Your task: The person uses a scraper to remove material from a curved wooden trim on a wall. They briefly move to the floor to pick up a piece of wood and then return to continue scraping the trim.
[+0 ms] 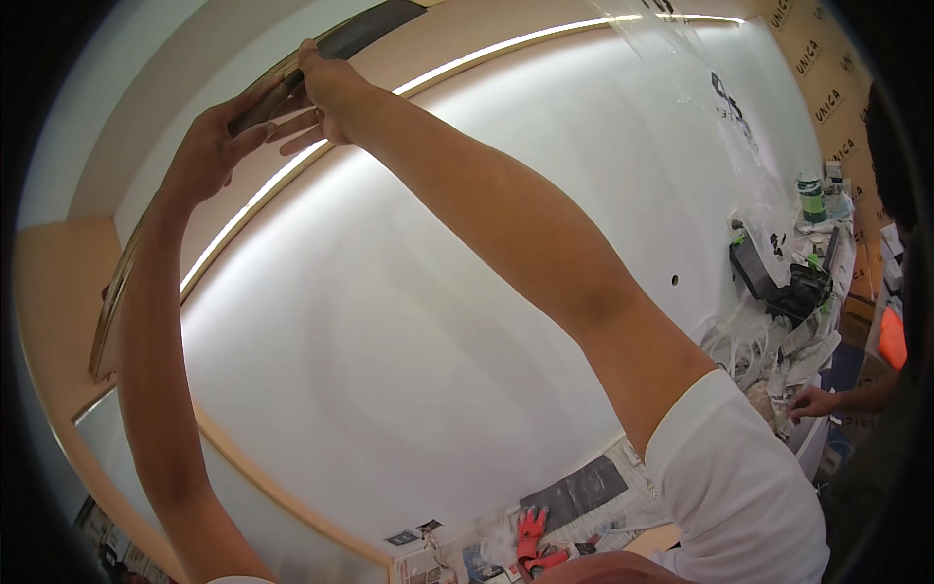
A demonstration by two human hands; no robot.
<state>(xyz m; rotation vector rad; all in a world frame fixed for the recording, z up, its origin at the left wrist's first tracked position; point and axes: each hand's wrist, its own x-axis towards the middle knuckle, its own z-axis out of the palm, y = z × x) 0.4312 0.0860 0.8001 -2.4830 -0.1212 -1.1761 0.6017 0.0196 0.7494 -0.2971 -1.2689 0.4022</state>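
Both my arms reach up to the upper left, where a long strip or panel with a dark face and a layered wood-like edge runs below the ceiling. My left hand grips its dark lower part, the thumb on one side and the fingers behind. My right hand is on the same piece just to the right, thumb on its edge, the other fingers spread beneath. The two hands are close together. A lit LED strip runs along the wall top beside them. What the hidden fingers touch cannot be seen.
A white wall fills the middle. Red gloves and a dark sheet lie on newspaper below. At right, a newspaper-covered surface holds an open black case and a green-labelled jar. Another person's hand is beside it. Clear plastic film hangs nearby.
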